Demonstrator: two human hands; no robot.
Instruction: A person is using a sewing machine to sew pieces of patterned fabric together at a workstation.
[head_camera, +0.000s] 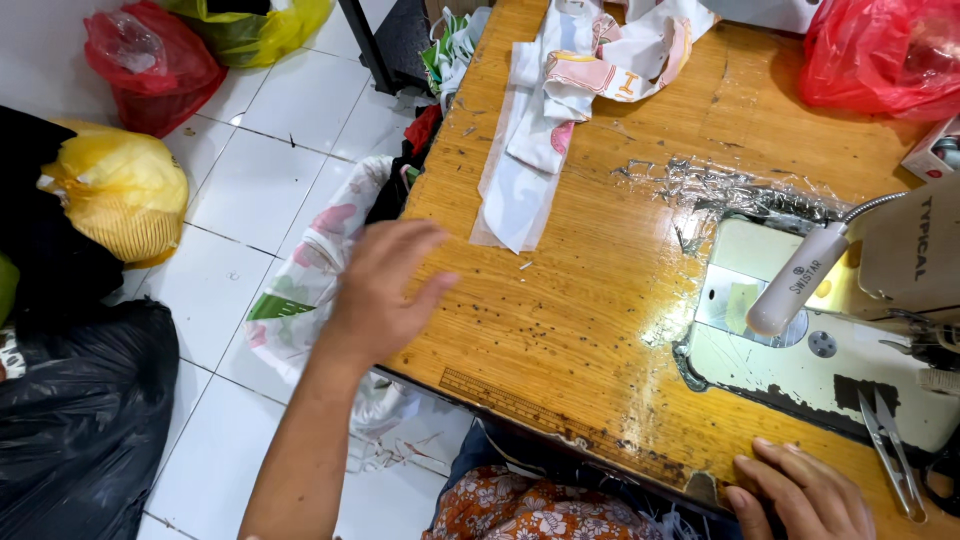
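Right hand (805, 495) flat on table (580, 330), left hand (380, 290) near fabric strips (530, 160)

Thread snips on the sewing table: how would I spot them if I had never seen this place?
Start at the worn wooden table and go to the sewing machine at its right end. The thread snips lie on the machine's pale base, near the table's front edge, just right of the right hand. They are the only small metal tool there: two slim silver blades meeting in a narrow V.

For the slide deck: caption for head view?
Left hand hovers over worn wooden sewing table; right hand rests at its edge.
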